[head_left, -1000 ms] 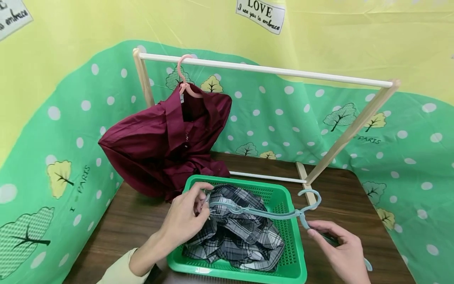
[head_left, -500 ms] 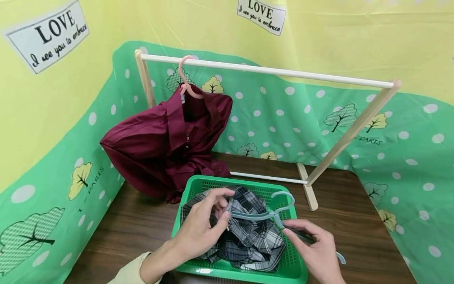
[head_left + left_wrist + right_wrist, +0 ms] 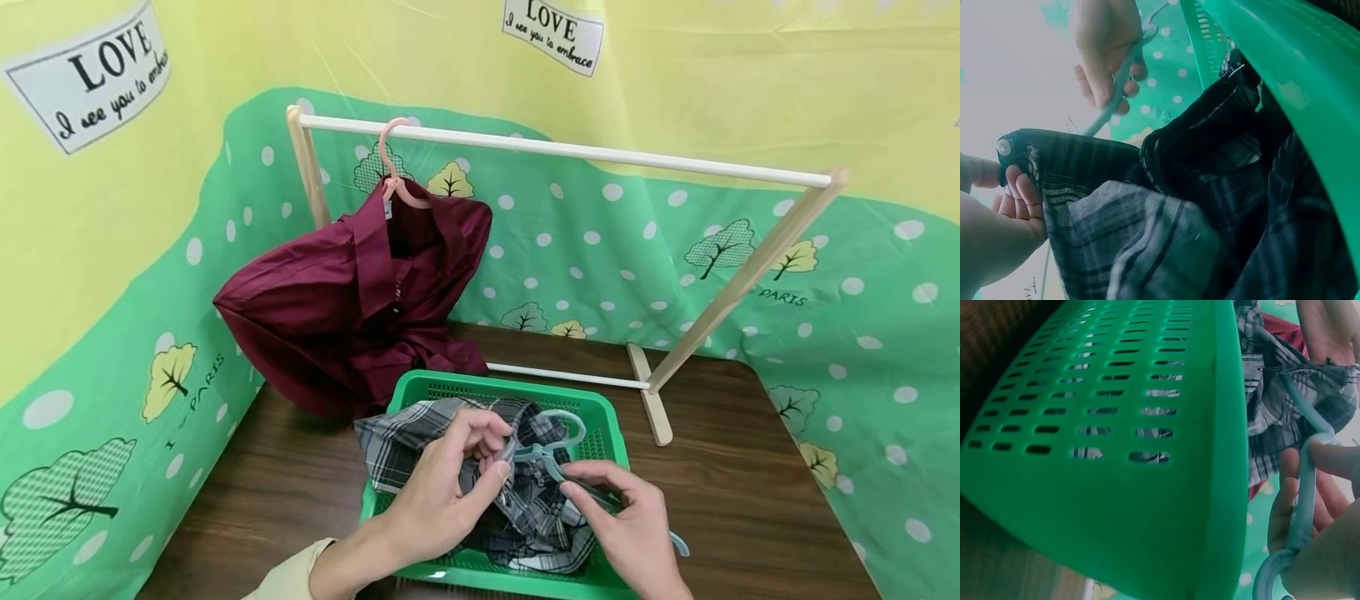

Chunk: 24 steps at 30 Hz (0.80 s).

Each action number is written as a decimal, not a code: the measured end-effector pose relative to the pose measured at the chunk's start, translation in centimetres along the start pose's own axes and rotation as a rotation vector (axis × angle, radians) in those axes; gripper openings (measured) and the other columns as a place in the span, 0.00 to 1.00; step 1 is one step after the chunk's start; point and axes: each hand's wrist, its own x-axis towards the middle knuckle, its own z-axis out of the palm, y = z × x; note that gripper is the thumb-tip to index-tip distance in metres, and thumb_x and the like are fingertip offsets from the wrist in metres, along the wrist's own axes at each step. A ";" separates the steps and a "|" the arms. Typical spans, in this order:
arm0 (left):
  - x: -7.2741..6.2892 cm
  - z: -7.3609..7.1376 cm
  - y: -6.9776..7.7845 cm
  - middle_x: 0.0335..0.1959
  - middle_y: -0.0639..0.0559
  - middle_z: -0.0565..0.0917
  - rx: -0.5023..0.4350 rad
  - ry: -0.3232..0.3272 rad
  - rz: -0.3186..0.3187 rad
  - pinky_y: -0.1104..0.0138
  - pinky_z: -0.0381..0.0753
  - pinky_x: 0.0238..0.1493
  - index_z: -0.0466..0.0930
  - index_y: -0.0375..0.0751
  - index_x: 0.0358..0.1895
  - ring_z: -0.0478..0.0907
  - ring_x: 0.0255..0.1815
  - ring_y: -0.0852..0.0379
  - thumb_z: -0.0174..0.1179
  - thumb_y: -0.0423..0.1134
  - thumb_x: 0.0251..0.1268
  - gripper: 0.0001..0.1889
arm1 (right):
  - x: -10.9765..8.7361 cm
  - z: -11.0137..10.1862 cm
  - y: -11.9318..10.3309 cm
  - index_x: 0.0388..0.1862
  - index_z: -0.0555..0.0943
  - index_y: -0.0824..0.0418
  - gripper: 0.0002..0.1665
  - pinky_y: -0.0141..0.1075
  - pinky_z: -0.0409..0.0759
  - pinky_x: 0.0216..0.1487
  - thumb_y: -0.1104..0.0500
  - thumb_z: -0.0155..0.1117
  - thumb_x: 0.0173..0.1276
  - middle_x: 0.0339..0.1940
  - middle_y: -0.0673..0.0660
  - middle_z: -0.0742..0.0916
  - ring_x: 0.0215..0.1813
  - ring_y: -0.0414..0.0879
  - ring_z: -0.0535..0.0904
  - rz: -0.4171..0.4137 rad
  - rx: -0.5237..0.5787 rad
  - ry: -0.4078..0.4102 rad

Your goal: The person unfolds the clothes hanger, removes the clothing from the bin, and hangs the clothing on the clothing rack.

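My left hand (image 3: pixel 438 500) pinches the grey-and-black plaid shirt (image 3: pixel 405 437) by an edge. In the left wrist view, that edge of the plaid shirt (image 3: pixel 1154 231) has a white button (image 3: pixel 1003 147) beside the fingertips. My right hand (image 3: pixel 630 517) grips a light blue clothes hanger (image 3: pixel 551 463) by one arm, just below the hook. The hanger's other arm runs into the shirt; in the right wrist view the hanger (image 3: pixel 1302 509) disappears under the cloth. Much of the shirt lies in the green basket (image 3: pixel 617 429), with one part spread over its left rim.
A maroon shirt (image 3: pixel 315 292) hangs by a pink hanger (image 3: pixel 386 154) at the left of the rack's white rail (image 3: pixel 570 150). The rack's wooden leg (image 3: pixel 742 283) stands behind the basket on the right. A dark wood table (image 3: pixel 742 475) lies underneath, with patterned cloth walls around.
Both hands have come closer together over the basket. The hanger has moved left, deeper into the plaid shirt, and my left hand has shifted right, drawing cloth over the basket's left side.
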 end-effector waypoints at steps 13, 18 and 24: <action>0.1 -0.6 -0.3 0.39 0.60 0.81 0.271 -0.025 -0.020 0.74 0.82 0.40 0.76 0.46 0.70 0.74 0.37 0.71 0.70 0.38 0.81 0.21 | -0.2 0.7 0.1 0.45 0.95 0.60 0.22 0.22 0.84 0.48 0.82 0.81 0.58 0.41 0.44 0.95 0.41 0.33 0.90 -0.158 0.061 0.127; 0.5 -1.6 -0.7 0.48 0.56 0.87 0.646 0.082 0.134 0.63 0.86 0.56 0.88 0.48 0.62 0.82 0.51 0.58 0.69 0.44 0.83 0.13 | -0.4 0.7 0.2 0.45 0.95 0.59 0.24 0.22 0.84 0.47 0.82 0.81 0.57 0.41 0.44 0.95 0.41 0.33 0.89 -0.170 0.059 0.137; 0.6 -1.6 -1.1 0.55 0.56 0.90 0.788 -0.026 0.088 0.52 0.85 0.68 0.89 0.52 0.66 0.85 0.60 0.55 0.67 0.51 0.84 0.17 | -0.4 0.8 0.1 0.45 0.95 0.59 0.24 0.22 0.85 0.48 0.82 0.81 0.57 0.41 0.45 0.95 0.42 0.33 0.90 -0.166 0.056 0.137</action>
